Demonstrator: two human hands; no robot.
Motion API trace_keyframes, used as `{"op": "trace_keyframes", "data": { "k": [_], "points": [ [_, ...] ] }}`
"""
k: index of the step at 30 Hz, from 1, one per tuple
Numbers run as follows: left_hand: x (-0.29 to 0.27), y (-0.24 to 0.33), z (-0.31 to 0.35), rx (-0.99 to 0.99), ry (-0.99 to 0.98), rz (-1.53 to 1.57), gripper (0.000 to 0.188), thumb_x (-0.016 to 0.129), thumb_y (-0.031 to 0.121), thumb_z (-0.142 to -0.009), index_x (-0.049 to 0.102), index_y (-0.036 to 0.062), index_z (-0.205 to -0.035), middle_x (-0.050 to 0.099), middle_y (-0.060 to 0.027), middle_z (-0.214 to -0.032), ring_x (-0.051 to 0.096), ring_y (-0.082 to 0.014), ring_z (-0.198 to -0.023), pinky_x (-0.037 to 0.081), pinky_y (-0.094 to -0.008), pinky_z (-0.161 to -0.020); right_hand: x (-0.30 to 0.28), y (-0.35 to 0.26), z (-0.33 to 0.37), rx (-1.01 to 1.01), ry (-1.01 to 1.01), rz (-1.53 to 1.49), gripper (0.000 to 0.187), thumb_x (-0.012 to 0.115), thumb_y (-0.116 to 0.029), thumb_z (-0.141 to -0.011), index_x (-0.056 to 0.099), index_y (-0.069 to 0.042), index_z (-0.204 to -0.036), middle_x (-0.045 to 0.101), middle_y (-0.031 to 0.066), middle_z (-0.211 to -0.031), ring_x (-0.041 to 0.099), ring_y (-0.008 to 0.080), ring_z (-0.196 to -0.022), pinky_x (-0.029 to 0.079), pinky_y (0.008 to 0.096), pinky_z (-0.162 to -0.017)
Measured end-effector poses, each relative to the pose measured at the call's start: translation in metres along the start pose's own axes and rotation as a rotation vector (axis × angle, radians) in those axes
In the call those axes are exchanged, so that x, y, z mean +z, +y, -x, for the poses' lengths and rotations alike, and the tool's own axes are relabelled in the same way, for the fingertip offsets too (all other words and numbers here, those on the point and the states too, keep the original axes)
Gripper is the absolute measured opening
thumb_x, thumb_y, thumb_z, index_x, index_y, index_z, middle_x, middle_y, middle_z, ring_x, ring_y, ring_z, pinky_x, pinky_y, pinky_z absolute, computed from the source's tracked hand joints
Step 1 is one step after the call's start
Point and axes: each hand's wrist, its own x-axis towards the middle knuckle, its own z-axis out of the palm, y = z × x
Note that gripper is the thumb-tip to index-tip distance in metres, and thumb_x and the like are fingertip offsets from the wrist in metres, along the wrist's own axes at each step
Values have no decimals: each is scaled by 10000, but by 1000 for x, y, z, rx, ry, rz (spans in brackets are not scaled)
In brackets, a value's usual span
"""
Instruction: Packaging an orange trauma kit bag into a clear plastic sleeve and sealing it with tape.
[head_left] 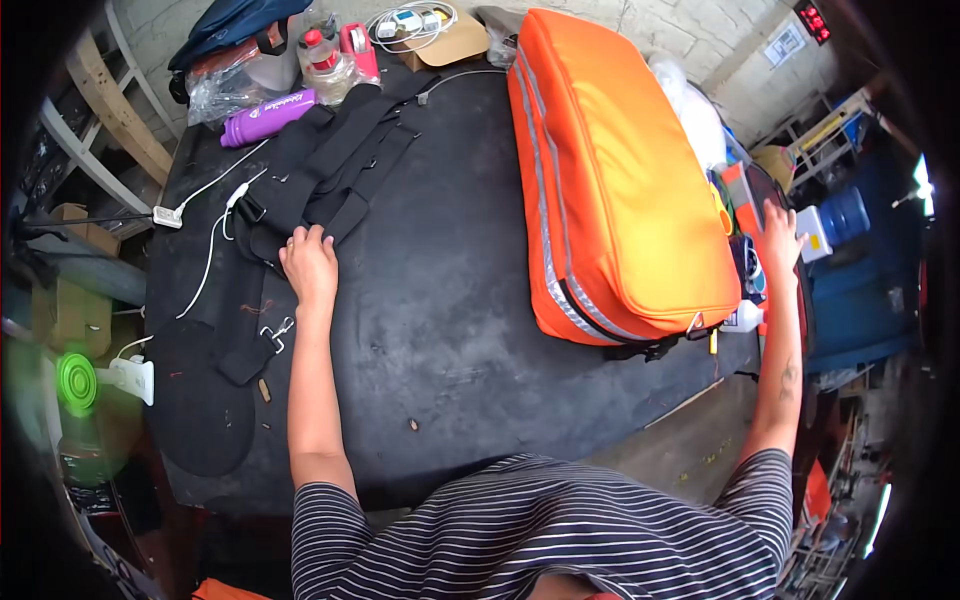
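Note:
On the left half of the dark table lies a heap of black webbing straps [335, 165]. My left hand [312, 262] is at the heap's near edge, its fingers curled onto a black strap. A metal snap hook [277, 335] ends a strap near my left forearm. To the right lies a large orange bag [640, 190] with grey reflective stripes, closed and apart from my left hand. Beyond its right side, my right hand [780, 242] reaches over small items at the table edge, fingers apart; nothing shows in its grasp. An orange and white box [740, 190] is nearest to it.
At the back left are a purple bottle [268, 118], a red-capped clear bottle [322, 55] and a dark blue bag [235, 30]. A white cable [212, 255] runs along the left. A cardboard box [440, 40] holds coiled cable. A green round fan [77, 382] stands off the left edge.

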Motion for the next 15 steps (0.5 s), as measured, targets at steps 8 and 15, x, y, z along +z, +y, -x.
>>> {"op": "trace_keyframes", "data": {
  "k": [8,15],
  "points": [
    [-68,59,0,-119,450,898,157,638,112,-854,609,-40,-878,586,-114,-830,557,-245,-775,439,-315,-713,-166,-178,128,-448,618,-1437,164,579,55,-777,624,26,-932,627,169,-828,606,284,-780,486,368,-756],
    [-99,118,81,344,-213,1020,190,706,96,-743,607,6,-878,627,-98,-903,586,-269,-867,446,-357,-798,-152,-341,135,403,-1614,-2689,496,495,-502,-913,561,-58,-1124,612,69,-965,598,179,-898,483,367,-793]
  ]
}}
